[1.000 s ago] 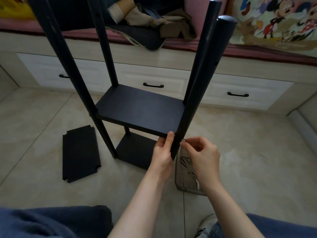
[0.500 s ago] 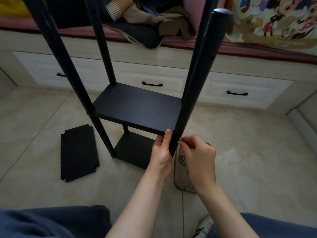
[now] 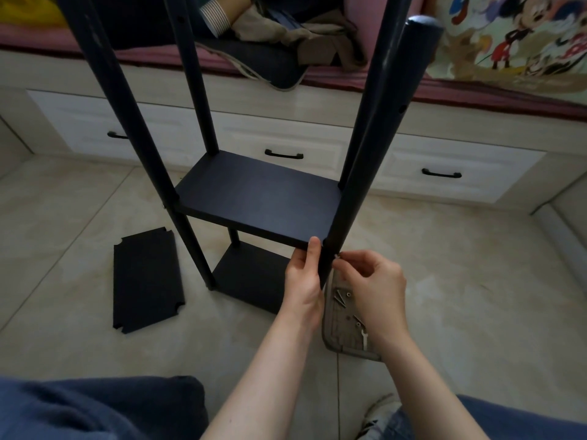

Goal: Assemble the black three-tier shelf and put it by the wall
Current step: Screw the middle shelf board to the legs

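Note:
The black shelf frame stands on the tiled floor with four round poles, a middle board point(image 3: 260, 198) and a bottom board point(image 3: 251, 274) fitted. My left hand point(image 3: 303, 281) grips the near right pole point(image 3: 371, 154) just under the middle board's front corner, thumb up against the board edge. My right hand point(image 3: 371, 287) pinches a small silver screw point(image 3: 336, 256) against the same pole at that corner. A third black board point(image 3: 146, 281) with notched corners lies flat on the floor to the left.
A grey tray point(image 3: 344, 331) with screws and a small wrench lies on the floor under my right hand. Behind the frame runs a bed platform with white drawers point(image 3: 286, 147), clothes and a cartoon blanket on top. My knees in blue trousers fill the bottom edge.
The view has drifted slightly. Both hands stay at the front right corner of the middle board; my right hand's fingers have shifted a little at the screw.

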A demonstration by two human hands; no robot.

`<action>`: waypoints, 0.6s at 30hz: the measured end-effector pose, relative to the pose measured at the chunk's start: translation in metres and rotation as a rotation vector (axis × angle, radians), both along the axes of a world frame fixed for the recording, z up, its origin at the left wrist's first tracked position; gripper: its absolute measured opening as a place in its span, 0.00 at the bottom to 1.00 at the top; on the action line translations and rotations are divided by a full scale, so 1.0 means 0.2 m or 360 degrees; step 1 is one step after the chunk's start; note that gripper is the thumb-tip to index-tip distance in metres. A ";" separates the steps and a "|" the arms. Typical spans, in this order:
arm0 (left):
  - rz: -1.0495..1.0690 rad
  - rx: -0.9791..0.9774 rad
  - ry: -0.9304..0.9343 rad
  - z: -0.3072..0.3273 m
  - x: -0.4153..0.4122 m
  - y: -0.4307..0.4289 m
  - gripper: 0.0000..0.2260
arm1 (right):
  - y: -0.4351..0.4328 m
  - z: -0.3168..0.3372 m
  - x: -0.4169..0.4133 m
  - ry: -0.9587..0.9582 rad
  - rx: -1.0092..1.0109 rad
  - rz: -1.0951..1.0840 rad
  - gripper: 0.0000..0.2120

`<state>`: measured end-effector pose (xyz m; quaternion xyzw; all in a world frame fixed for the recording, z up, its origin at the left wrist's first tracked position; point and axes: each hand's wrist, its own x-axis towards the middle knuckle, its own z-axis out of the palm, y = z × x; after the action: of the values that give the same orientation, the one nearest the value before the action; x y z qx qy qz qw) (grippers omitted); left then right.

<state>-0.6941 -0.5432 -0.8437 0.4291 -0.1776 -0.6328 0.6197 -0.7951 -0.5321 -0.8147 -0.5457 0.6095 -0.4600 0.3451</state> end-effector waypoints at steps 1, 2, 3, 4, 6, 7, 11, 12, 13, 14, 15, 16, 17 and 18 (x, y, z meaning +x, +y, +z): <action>0.0007 -0.0005 -0.0002 -0.01 0.00 0.00 0.18 | 0.00 0.00 -0.01 -0.0006 0.0019 0.0036 0.06; 0.0010 -0.0008 -0.0009 -0.01 0.00 0.00 0.18 | -0.01 0.01 -0.02 -0.0011 0.0028 0.0079 0.08; 0.0006 -0.0013 -0.0020 -0.02 0.01 0.00 0.18 | -0.02 0.02 -0.04 0.0001 0.0029 0.0128 0.12; -0.0002 -0.0013 -0.0034 -0.02 0.01 0.01 0.19 | -0.03 0.03 -0.05 0.0044 0.0023 0.0180 0.17; -0.0020 0.0003 -0.0054 -0.02 0.01 0.01 0.19 | -0.07 0.05 -0.07 0.0187 0.0002 0.0292 0.24; -0.0026 0.0011 -0.0065 -0.02 0.01 0.00 0.19 | -0.09 0.06 -0.07 0.0249 0.0001 0.0357 0.27; -0.0031 0.0017 -0.0129 -0.01 0.02 0.00 0.20 | -0.17 0.08 -0.09 0.0335 0.0046 0.0635 0.27; -0.0027 0.0025 -0.0121 -0.01 0.01 0.01 0.19 | -0.18 0.08 -0.10 0.0341 0.0053 0.0687 0.26; -0.0022 0.0035 -0.0099 -0.01 0.01 0.01 0.18 | -0.19 0.08 -0.10 0.0350 0.0052 0.0726 0.24; -0.0019 0.0041 -0.0067 -0.01 0.01 0.01 0.18 | -0.20 0.08 -0.11 0.0364 0.0034 0.0757 0.24; -0.0019 0.0043 -0.0034 -0.01 0.02 0.01 0.17 | -0.21 0.09 -0.12 0.0384 0.0001 0.0783 0.24; -0.0020 0.0044 -0.0006 -0.01 0.02 0.01 0.16 | -0.21 0.09 -0.12 0.0408 -0.0033 0.0804 0.25; -0.0019 0.0046 0.0019 0.00 0.02 0.01 0.17 | -0.22 0.10 -0.12 0.0427 -0.0057 0.0823 0.25; -0.0014 0.0048 0.0041 0.00 0.02 0.01 0.17 | -0.22 0.10 -0.12 0.0437 -0.0071 0.0843 0.25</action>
<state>-0.6907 -0.5411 -0.8445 0.4293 -0.1618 -0.6436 0.6126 -0.8201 -0.5769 -0.7943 -0.7502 0.4767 -0.2894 0.3553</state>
